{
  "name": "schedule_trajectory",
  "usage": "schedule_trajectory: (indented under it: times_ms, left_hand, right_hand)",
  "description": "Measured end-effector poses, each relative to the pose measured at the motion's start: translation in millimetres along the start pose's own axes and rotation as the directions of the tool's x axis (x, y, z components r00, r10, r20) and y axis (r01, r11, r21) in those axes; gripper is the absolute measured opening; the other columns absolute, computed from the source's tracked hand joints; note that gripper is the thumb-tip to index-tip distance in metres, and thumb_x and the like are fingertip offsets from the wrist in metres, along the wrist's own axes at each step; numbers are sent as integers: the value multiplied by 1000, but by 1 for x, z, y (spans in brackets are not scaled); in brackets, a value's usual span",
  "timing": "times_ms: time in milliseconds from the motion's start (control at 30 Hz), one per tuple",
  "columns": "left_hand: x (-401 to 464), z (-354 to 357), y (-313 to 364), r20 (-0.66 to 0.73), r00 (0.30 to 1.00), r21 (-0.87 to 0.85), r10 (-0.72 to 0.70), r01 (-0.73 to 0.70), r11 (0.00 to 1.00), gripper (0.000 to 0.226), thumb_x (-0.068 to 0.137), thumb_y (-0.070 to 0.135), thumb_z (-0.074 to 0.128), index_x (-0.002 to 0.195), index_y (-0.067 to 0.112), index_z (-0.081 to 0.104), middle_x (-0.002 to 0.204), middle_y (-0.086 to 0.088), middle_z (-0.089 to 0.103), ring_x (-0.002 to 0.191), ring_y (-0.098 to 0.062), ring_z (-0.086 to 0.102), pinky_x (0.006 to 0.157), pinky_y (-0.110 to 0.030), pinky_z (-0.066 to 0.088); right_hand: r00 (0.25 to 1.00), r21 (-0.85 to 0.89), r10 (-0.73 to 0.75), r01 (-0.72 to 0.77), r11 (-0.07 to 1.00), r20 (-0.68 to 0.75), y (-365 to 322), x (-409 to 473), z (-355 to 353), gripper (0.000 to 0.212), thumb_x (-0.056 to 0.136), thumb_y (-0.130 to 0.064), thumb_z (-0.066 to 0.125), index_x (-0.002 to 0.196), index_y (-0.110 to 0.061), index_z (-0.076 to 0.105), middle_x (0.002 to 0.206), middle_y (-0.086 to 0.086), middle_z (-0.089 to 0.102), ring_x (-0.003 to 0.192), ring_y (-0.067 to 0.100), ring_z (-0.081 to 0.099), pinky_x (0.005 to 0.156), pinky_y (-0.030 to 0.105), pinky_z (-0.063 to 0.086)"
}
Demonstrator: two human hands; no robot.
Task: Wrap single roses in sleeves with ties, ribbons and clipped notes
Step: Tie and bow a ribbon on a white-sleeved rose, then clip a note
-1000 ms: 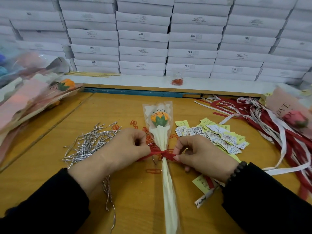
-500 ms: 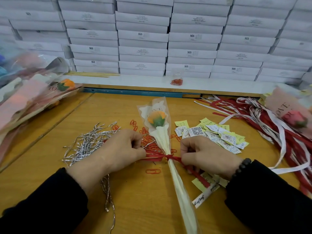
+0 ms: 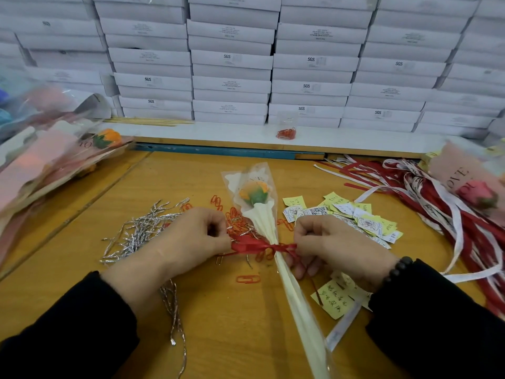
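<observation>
An orange rose (image 3: 254, 193) lies in a clear and cream sleeve (image 3: 266, 228) on the wooden table (image 3: 232, 324), head pointing away from me. A red ribbon (image 3: 252, 247) is wound round the sleeve's neck. My left hand (image 3: 191, 242) pinches the ribbon's left end, and my right hand (image 3: 336, 247) pinches its right end beside the sleeve. Silver twist ties (image 3: 142, 233) lie left of my left hand. Red paper clips (image 3: 237, 222) are scattered behind the ribbon. Yellow and white notes (image 3: 352, 214) lie to the right.
Wrapped roses (image 3: 54, 160) are piled at the left edge. A tangle of red and white ribbons (image 3: 451, 214) and a pink wrapped rose (image 3: 475, 192) lie at the right. Stacked white boxes (image 3: 232, 61) wall the back, with a bag of clips (image 3: 286, 129) on the ledge.
The sleeve has swung so its tail points lower right. My hands have drawn the ribbon ends apart, and the ribbon is pulled tighter round the sleeve's neck.
</observation>
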State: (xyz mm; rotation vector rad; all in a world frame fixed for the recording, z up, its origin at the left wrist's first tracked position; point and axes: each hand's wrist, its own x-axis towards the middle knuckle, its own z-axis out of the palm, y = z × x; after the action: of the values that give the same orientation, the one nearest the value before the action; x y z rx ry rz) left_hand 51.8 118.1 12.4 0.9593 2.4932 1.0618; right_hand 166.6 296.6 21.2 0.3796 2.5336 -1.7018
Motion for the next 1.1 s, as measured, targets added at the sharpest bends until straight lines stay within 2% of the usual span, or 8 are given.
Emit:
schedule_trajectory:
  times_ms: [133,233,400,600,733,833,967,1100]
  left_hand:
    - [-1,-5,7,-95,995,-191,0,-18,981,3,88,4,56,88,7,57,67,-7,59,55,-11,49,49,-15,39]
    - [0,-3,11,-152,988,-312,-23,-26,950,12,95,9,46,98,2,55,68,-7,65,51,-4,54,47,-11,39]
    - [-1,7,14,-78,992,-524,-99,44,850,35,88,35,53,101,2,57,60,-2,69,51,-7,61,51,-11,46]
    - [3,16,6,-23,987,-600,-157,112,792,46,76,-1,70,116,15,52,69,-10,63,60,-24,58,69,-38,50]
    - [2,10,7,-3,989,-648,-147,109,753,49,80,-9,63,121,15,51,86,-22,57,67,-29,51,67,-40,47]
    - [0,2,10,64,991,-710,-116,127,692,55,77,-12,61,122,16,51,97,-26,58,81,-39,52,85,-58,43]
    - [-5,-9,12,265,963,-683,-47,222,695,65,63,-9,66,121,18,52,88,-18,70,67,-30,67,59,-35,58]
    - [-6,-23,6,483,875,-551,-26,327,768,66,64,-8,67,123,18,52,100,-13,72,80,-29,69,62,-33,59]
  right_hand:
    - [999,297,11,0,955,-35,-1,2,2,18,88,2,46,73,-7,48,68,13,66,49,18,60,45,23,49]
    - [999,429,-31,43,902,-34,-2,3,7,19,89,4,47,74,-7,50,68,11,68,52,18,62,48,25,52]
    - [992,322,-124,108,941,31,-4,3,22,18,88,6,51,76,-8,50,68,10,67,55,17,65,55,27,53]
    - [984,205,-169,155,966,56,-5,3,36,18,85,8,55,75,-7,53,64,9,60,51,10,59,54,21,53]
    - [993,298,-113,100,949,28,-3,5,35,12,91,-15,57,85,-7,51,66,9,65,54,18,63,50,22,51]
    - [996,516,33,12,857,-79,3,14,29,24,93,-30,53,97,-7,47,74,14,70,44,16,59,39,20,45]
    - [988,687,53,60,724,-142,6,21,21,23,92,-29,52,96,-6,53,75,14,72,40,11,56,37,17,42]
    - [979,753,57,112,649,-195,7,23,16,22,93,-26,52,87,-5,58,56,5,67,41,10,57,36,16,42]
